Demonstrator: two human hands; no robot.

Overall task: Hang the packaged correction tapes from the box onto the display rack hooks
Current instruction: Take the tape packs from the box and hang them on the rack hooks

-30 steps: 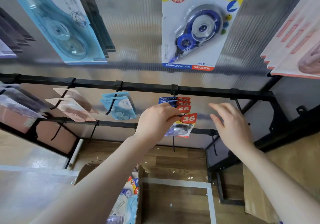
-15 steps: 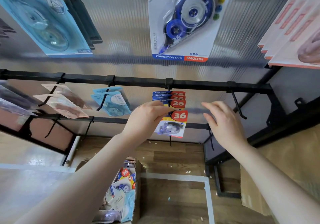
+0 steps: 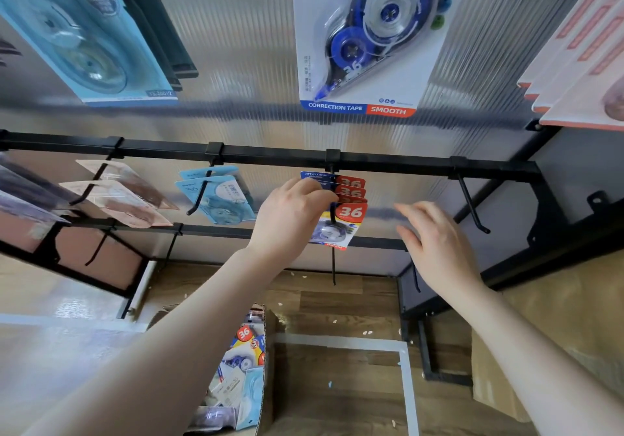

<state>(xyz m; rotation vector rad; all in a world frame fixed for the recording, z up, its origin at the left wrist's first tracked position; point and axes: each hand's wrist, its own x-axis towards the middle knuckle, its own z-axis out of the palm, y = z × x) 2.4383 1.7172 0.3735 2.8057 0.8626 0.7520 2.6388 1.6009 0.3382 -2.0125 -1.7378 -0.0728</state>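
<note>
I am looking at a black display rack point(image 3: 270, 157) that is filling most of the frame, its top rail running left to right across the middle and a ribbed translucent back panel point(image 3: 236, 47) rising behind it. Along the upper edge, large packets are hanging: a pale blue one point(image 3: 84, 37) at upper left, a white and blue correction tape card point(image 3: 364, 40) at upper centre, and a stack of pink cards point(image 3: 580, 64) at upper right. A wooden floor point(image 3: 337, 317) is showing across the bottom, with a brown cardboard sheet point(image 3: 540, 334) leaning at lower right.

At bottom centre I am seeing the cardboard box point(image 3: 266, 368), open, with more packaged correction tapes point(image 3: 244, 358) lying loose inside it.

Both bare forearms are reaching up from the bottom edge. My left hand point(image 3: 287, 219), at centre, is curling its fingers round the left edge of the packets on the centre hook, pinching the front packet point(image 3: 341, 226) by its upper corner. That packet, with a red 36 badge, is hanging on the centre hook point(image 3: 332, 212), in front of several matching packets point(image 3: 347, 187) just under the rail. My right hand point(image 3: 435, 243), to the right of centre, is spreading its fingers loosely, holding nothing, near the packets but apart from them.

On the left half of the rail, small blue packets point(image 3: 219, 199) and pinkish packets point(image 3: 121, 195) are hanging on their own hooks. At right, a bare hook point(image 3: 471, 206) is sticking out and down.
</note>
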